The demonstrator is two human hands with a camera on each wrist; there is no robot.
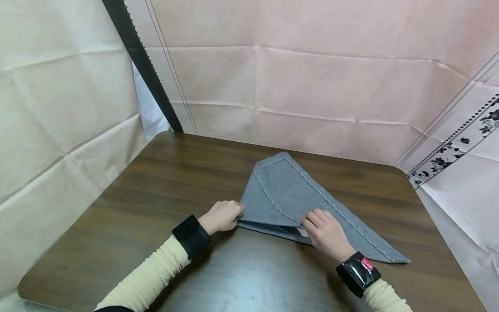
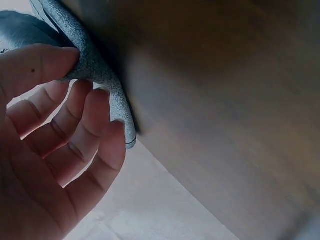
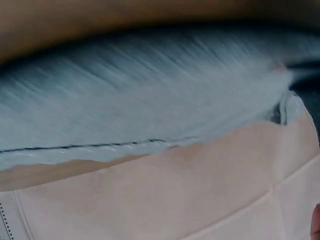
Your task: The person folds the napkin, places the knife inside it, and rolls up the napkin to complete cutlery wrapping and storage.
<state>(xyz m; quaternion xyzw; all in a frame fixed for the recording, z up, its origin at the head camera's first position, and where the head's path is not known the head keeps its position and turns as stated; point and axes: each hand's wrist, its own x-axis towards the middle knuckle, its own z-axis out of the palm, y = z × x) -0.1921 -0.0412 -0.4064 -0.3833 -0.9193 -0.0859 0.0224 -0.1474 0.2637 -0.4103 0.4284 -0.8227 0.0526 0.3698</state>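
A folded grey-blue piece of cloth [image 1: 288, 186] with pale stitching along its edges lies on the table, its long point toward the right. My left hand [image 1: 224, 216] pinches its left corner; in the left wrist view the thumb [image 2: 45, 67] presses the cloth edge [image 2: 97, 65] against curled fingers. My right hand [image 1: 327, 232] pinches the upper layer at the near edge. Between the layers there a gap shows, with a small white patch [image 1: 302, 232] inside. In the right wrist view the cloth [image 3: 150, 100] fills the upper part, blurred, and only a fingertip shows at the right edge.
The brown wood-grain table [image 1: 136, 208] has rounded corners and extends around the cloth. Pale creased sheeting [image 1: 312, 86] hangs behind it and at the left. A dark toothed strip [image 1: 144, 65] runs down to the table's back left edge. A flowered border [image 1: 448, 154] shows at right.
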